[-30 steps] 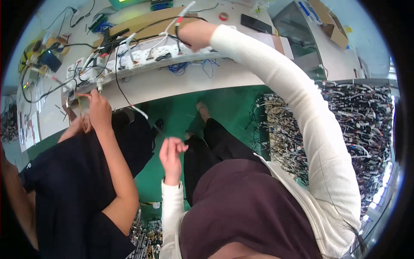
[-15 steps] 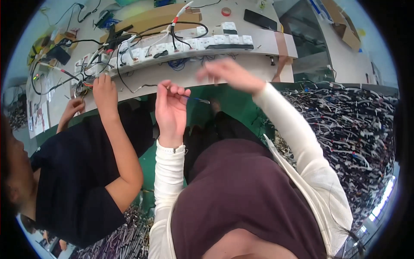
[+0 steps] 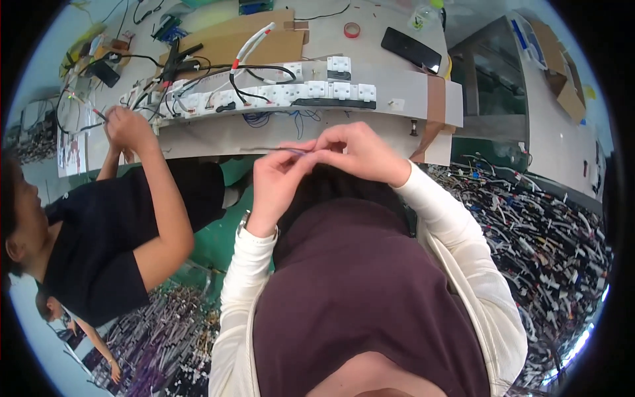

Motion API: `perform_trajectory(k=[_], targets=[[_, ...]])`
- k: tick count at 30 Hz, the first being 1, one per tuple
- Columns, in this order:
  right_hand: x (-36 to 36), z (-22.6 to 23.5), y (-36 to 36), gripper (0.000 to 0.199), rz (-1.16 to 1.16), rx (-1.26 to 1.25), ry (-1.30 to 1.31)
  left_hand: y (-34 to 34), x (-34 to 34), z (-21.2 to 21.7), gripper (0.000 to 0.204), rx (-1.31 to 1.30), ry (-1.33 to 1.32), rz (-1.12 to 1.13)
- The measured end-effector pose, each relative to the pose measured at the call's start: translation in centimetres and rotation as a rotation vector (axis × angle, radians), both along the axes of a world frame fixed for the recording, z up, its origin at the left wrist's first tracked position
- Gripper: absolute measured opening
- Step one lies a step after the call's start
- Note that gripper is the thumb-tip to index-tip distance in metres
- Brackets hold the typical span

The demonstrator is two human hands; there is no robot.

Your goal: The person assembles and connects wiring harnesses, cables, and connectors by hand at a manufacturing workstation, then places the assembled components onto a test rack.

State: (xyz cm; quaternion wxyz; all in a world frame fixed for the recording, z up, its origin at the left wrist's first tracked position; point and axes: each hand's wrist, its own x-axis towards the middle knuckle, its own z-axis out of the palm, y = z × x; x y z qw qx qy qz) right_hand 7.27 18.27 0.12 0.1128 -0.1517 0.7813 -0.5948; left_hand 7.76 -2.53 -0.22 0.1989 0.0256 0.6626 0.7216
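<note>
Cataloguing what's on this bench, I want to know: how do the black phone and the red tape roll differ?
Colour: the phone is black, the tape roll red.
Shape: the phone is a long rectangle, the tape roll a round ring.
Size: the phone looks clearly larger than the tape roll.
Shared: both lie on the pale table.

I see smooth white plastic socket blocks [image 3: 317,89], a glossy black phone [image 3: 411,50], matt brown cardboard [image 3: 215,43], a ribbed cream cloth sleeve [image 3: 453,221] and a matt maroon cloth top [image 3: 350,284]; the thin cable [image 3: 270,149] looks too small to judge.
</note>
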Motion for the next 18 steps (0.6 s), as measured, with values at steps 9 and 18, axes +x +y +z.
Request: perform_trajectory(k=[9,18], targets=[[-5.0,1.6,4.0,0.014,0.043,0.068,-0.081,3.3,-5.7,-0.9,0.011,-0.157,0.182,0.056],[-10.6,-3.2,2.8,0.011,-0.299,0.503,0.656,5.1,-11.3,-5.8,0.028,-0.548,1.038,0.242]])
